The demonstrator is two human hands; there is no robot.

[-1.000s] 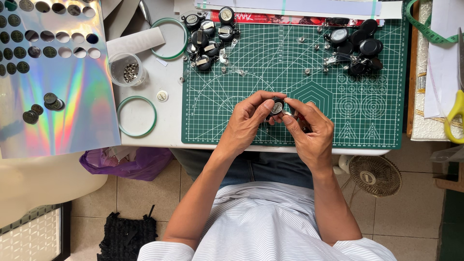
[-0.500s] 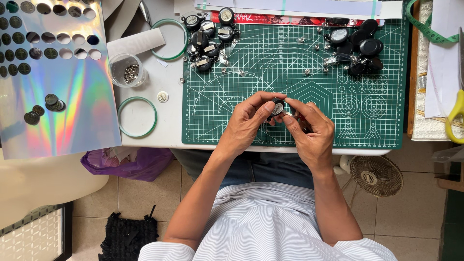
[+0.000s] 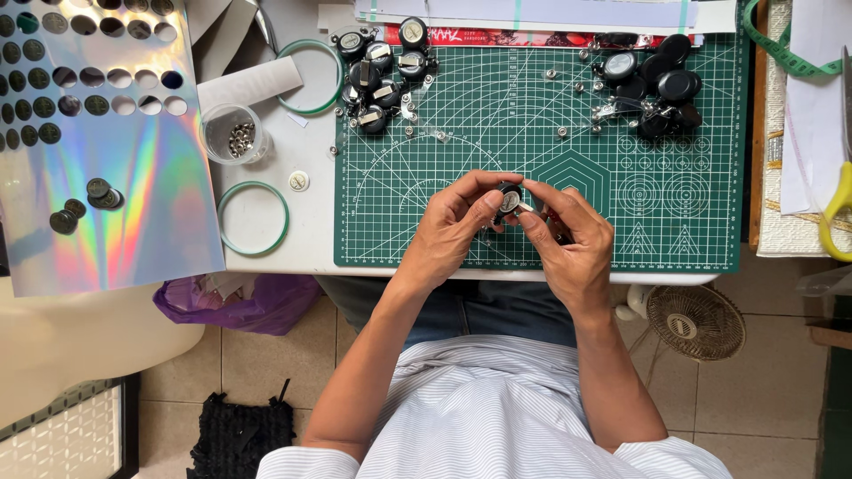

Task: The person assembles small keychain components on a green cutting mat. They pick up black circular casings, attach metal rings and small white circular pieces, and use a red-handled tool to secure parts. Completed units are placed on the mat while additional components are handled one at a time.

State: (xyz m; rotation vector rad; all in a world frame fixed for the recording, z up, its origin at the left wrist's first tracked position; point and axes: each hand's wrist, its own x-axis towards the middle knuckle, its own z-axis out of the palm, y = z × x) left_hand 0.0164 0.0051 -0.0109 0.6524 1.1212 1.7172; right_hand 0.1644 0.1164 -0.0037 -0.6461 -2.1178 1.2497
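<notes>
Both hands meet over the near middle of the green cutting mat [image 3: 532, 222], which lies on the white table [image 3: 311, 231]. The left hand [image 3: 457, 226] curls its fingers around a small round black reel [image 3: 508, 200] with a pale disc on its face, thumb and forefinger closed on its rim. The right hand [image 3: 568, 235] comes in from the other side, its fingertips pinched on the reel's right edge and on a small silvery piece there that is too small to make out. The reel is held just above the mat, between the two hands, its flat face turned up toward the camera. It is round, so no long axis shows; the silvery piece sticks out toward the right hand.

At the far left of the mat sits a cluster of black reels with metal clips [image 3: 382, 66], and at the far right a second pile of black round pieces [image 3: 652, 80]. Small metal bits [image 3: 562, 131] are scattered between them. Left of the mat stand a clear cup of metal parts [image 3: 235, 135], two green-rimmed rings [image 3: 253, 217], and a holographic sheet [image 3: 106, 160] punched with round holes, a few dark discs lying on it. Yellow-handled scissors [image 3: 834, 217] lie at the right edge.
</notes>
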